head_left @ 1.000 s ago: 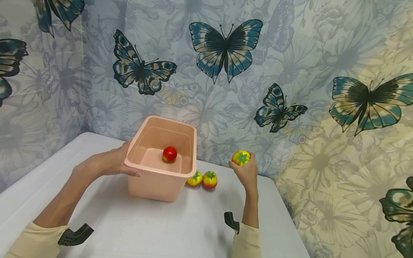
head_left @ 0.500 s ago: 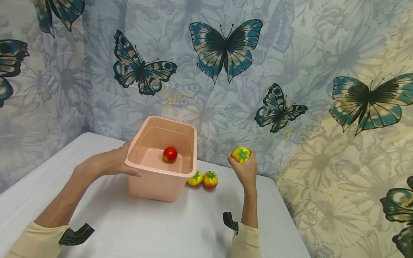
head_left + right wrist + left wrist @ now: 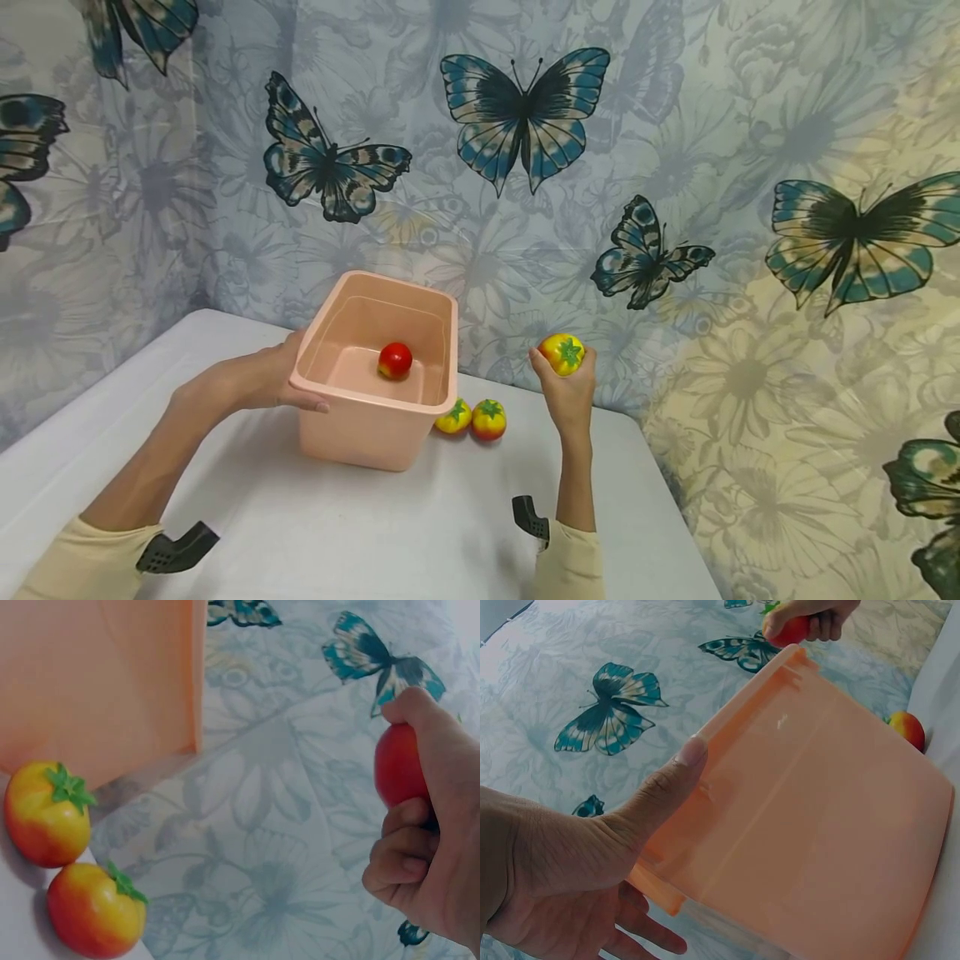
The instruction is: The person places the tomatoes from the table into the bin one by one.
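My left hand grips the left side of a peach plastic bin, thumb on its outer wall in the left wrist view. The bin's opening is tilted toward me. A red tomato lies inside on the bin's floor. Off to the right, my right hand holds a yellow-and-red tomato up above the table, its green star-shaped top turned toward the head camera. Two more tomatoes, one beside the bin and another touching it, rest on the table.
The white table runs back to a patterned wall covering with large butterflies. That covering stands close behind the bin and the tomatoes. A black device sits at the left sleeve, with a similar device at the right sleeve.
My right hand has risen slightly with its tomato, and the tomato has turned a little so its green top points more to the right. The left hand and bin stay put.
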Available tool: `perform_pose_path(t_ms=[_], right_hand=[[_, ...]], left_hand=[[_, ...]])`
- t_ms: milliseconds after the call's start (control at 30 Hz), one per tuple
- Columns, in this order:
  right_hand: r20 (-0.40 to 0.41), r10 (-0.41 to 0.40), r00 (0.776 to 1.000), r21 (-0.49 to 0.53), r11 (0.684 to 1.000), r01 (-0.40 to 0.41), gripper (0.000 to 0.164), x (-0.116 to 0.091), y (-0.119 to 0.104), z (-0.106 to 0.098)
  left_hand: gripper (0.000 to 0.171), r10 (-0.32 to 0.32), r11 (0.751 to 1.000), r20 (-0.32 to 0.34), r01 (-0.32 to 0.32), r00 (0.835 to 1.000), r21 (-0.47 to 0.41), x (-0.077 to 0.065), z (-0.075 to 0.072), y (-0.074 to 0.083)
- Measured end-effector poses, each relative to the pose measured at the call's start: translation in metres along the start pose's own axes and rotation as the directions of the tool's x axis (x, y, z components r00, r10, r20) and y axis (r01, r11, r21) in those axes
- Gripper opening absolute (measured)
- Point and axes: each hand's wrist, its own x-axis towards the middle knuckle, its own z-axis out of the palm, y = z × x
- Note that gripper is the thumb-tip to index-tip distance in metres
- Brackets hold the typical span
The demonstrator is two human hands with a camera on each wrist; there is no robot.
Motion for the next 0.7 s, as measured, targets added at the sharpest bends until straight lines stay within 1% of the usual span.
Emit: perform_pose_path(t_ms=[67,300,433,700], right_hand=[[-0.003,-0.002,1.0,0.004,1.0,0.002,0.072,-0.0002,-0.0016,0.0],[0.01,0.005,1.0,0.009,1.0,-0.005,0.073,-0.0016,-0.0064,0.0004],[0.014,0.008,1.0,0.006,1.0,-0.008,0.073,-0.0018,-0.0079,0.0012],[0.044,0.009,0.999,0.016,1.0,-0.009,0.073,-0.0024,-0.0107,0.0043]], left_hand=[[0.131,-0.003,1.0,0.0,0.003,1.0,0.004,-0.0008,-0.0006,0.0008],[0.13,0.022,1.0,0.001,-0.022,1.0,-0.001,-0.0013,-0.0016,0.0013],[0.129,0.016,1.0,-0.002,-0.016,1.0,0.003,-0.001,-0.0017,0.0014],[0.131,0.043,0.999,-0.01,-0.043,0.999,-0.018,-0.001,-0.0008,0.0012]])
